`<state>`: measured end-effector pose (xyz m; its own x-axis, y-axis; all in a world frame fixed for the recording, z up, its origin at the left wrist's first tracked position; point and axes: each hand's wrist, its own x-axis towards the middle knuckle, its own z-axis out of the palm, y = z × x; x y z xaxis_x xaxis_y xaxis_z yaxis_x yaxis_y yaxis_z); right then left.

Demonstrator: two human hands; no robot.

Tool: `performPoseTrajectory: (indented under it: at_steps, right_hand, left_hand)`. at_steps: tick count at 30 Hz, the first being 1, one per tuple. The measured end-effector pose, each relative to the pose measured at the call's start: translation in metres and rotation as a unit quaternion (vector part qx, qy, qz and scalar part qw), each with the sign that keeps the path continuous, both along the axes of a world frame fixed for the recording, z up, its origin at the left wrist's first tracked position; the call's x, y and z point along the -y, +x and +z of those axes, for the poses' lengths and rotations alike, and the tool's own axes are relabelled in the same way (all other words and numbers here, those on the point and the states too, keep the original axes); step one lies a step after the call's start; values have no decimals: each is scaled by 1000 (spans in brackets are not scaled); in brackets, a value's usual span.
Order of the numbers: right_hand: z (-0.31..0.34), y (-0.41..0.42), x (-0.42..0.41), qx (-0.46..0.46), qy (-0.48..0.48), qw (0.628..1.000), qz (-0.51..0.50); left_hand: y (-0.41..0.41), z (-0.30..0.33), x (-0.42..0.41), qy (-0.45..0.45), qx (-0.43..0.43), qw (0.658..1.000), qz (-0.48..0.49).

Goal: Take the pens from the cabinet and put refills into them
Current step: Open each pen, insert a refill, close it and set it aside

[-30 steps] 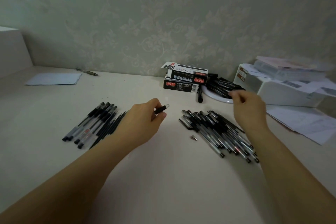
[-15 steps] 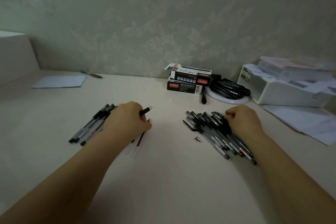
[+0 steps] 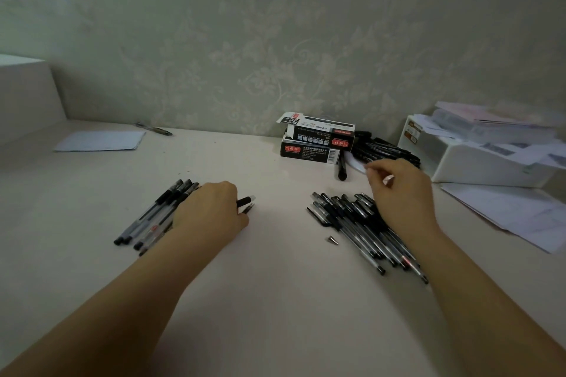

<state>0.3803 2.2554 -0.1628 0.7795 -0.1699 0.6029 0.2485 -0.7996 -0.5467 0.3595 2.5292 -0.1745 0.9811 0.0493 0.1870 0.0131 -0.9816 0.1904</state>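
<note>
A: Left hand (image 3: 211, 211), centre left, curls round a pen (image 3: 245, 201). Right hand (image 3: 398, 190)?
B: Pinching a small metal tip (image 3: 388, 180) above the right pile (image 3: 364, 229).
A: Line the tip up straight, then twist gently.

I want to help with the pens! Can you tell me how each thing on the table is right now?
left hand: curled round a pen, over the left pen row.
right hand: raised over the right pen pile, pinching a small metal piece.
loose metal tip: lying alone on the table.
top box: end flap open, stacked on another box.
</note>
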Motion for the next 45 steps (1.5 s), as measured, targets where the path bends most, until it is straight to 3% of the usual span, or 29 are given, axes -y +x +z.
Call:
performPoseTrajectory:
  at_steps: [6, 8, 11, 14, 16, 20, 27, 32, 45]
  right_hand:
    - [-9, -16, -44, -68, 46, 987, 140]
    - [-10, -22, -53, -119, 98, 973, 171]
    - [-8, -29, -64, -213, 203, 923, 249]
    - [-7, -32, -69, -259, 304, 866, 302]
    - [-8, -33, -69, -275, 338, 847, 304]
    - [-9, -29, -66, -266, 363, 849, 277]
    - [1, -19, -47, -130, 470, 857, 166]
    - [-1, -16, -45, -140, 507, 832, 175]
    - [1, -15, -44, -154, 523, 816, 193]
  left_hand:
    - [-2, 3, 3, 2, 40, 999, -7]
    - [-3, 9, 8, -37, 128, 990, -45]
    - [-9, 18, 22, -123, 234, 955, -132]
    - [-14, 13, 36, -181, 201, 945, -186]
    - [-14, 6, 40, -181, 178, 944, -208]
    - [-10, -2, 40, -194, 163, 942, -219]
    - [-6, -10, 31, -219, 97, 948, -212]
    - [-4, -10, 31, -234, 96, 946, -204]
    - [-4, -6, 31, -250, 103, 940, -209]
